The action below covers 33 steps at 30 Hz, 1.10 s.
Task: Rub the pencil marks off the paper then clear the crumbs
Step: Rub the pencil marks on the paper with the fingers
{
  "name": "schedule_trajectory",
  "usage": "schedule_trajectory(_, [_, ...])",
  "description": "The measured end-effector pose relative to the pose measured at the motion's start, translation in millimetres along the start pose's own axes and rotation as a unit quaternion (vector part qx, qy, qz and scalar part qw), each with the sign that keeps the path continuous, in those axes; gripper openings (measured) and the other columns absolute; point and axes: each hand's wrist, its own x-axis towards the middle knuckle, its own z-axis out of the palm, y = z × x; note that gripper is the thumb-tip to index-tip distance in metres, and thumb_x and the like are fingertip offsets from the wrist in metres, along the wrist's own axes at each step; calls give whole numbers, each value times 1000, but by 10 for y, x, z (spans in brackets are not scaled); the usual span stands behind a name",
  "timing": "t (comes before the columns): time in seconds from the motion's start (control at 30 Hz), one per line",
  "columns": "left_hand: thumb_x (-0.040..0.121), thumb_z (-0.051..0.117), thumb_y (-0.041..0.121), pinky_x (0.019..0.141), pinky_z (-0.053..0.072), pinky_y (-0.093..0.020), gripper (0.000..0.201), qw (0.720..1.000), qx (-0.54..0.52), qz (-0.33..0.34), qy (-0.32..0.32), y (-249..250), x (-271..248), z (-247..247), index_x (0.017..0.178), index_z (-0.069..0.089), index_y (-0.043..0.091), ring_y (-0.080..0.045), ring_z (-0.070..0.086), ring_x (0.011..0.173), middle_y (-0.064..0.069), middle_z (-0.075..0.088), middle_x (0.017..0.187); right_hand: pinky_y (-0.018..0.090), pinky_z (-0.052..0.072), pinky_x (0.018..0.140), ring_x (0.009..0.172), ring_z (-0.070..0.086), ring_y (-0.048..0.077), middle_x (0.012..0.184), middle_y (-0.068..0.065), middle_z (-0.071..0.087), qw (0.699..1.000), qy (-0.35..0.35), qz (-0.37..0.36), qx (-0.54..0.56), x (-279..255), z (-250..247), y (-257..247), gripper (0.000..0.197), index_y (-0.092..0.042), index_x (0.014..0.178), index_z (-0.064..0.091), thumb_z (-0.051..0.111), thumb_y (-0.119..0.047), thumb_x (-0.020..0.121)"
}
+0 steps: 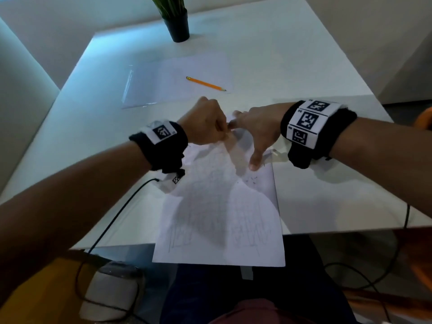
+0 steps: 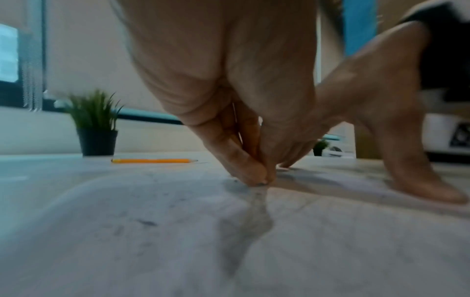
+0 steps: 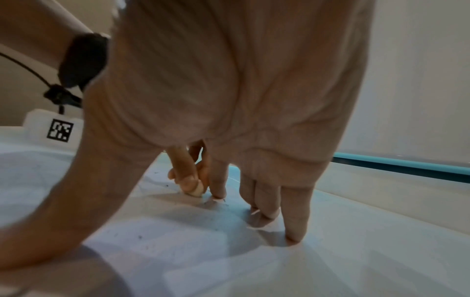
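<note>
Paper (image 1: 219, 218) flat under right hand (image 1: 254, 132) fingers (image 3: 295, 217), beside left hand (image 1: 205, 125)

Lying on the white table (image 1: 315, 73) with its near end hanging over the edge, a sheet of paper (image 1: 219, 230) covered in faint pencil marks (image 1: 251, 237), a few dark crumbs (image 1: 251, 180) near its far right part. Curling over the paper's far end, the left hand (image 1: 203, 125), fingertips hidden; spreading just beside it, the right hand (image 1: 257, 132), thumb pressing on the sheet. Resting farther back, an orange pencil (image 1: 205, 83) on a second sheet (image 1: 163, 83), a potted plant (image 1: 175, 19) beyond.
</note>
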Motion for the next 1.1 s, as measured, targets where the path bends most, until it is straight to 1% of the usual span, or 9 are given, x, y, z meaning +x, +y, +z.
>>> schedule_trajectory(0.07, [73,75,13,74,54,-31,7,1000,5,-14,-5,-7,36,0,78,81,11,-23,70,67,-7,74,69,46,44,106,130,48,25,153,2,38,1000,-3,5,1,-6,-3,8,120,-37,152,29,90,-60,50])
schedule_trajectory(0.2, [72,76,11,64,47,-16,4,995,-41,68,-56,329,-299,152,73,80,12,-13,66,62,-1,73,65,43,36,113,137,41,30,156,10,35,1000,3,-4,0,-10,16,32,112,-31,151,31,89,-55,58])
schedule_trajectory(0.3, [74,79,10,63,42,-4,7,988,-68,95,-101,412,-439,196,78,81,16,8,61,61,8,74,70,35,19,119,151,13,22,166,4,8,1000,-9,3,-19,-9,55,62,130,-27,159,2,86,-55,64])
schedule_trajectory(0.5, [70,74,11,78,56,-36,6,998,1,-48,28,-116,-20,-81,69,78,8,-19,69,60,-3,73,64,45,34,114,146,29,24,167,0,6,1000,-11,24,-9,-10,30,51,132,-37,158,7,88,-59,57])
schedule_trajectory(0.67, [73,78,12,64,42,-2,4,997,-27,31,-72,325,-317,131,75,80,14,-6,65,68,5,73,67,39,32,114,143,31,23,162,6,22,1000,-2,-1,-3,-3,42,69,119,-32,154,20,89,-53,60])
schedule_trajectory(0.77, [71,77,10,64,41,-2,6,999,-25,21,-30,141,-197,91,75,81,14,-9,65,62,3,73,65,42,32,115,146,28,24,166,3,8,1000,-6,8,-17,4,42,76,130,-37,157,11,88,-61,56])
schedule_trajectory(0.9, [73,75,12,77,58,-32,5,999,-12,-50,10,-163,15,-84,73,80,13,-9,68,62,2,73,64,47,37,112,143,33,25,165,0,13,1000,-14,23,-10,42,49,75,134,-37,158,7,88,-61,55])
schedule_trajectory(1.03, [68,75,9,65,48,-11,7,997,-16,53,-59,263,-221,97,71,80,13,-10,63,62,0,72,65,41,30,116,146,26,24,164,3,15,1000,-6,4,-6,47,63,85,129,-34,157,12,89,-57,57])
schedule_trajectory(1.1, [70,76,9,63,46,-11,4,988,-36,100,-109,436,-378,178,70,79,12,-12,62,68,3,71,65,31,21,115,149,17,22,163,5,16,1000,-6,-3,-12,38,89,97,124,-25,157,8,88,-49,65])
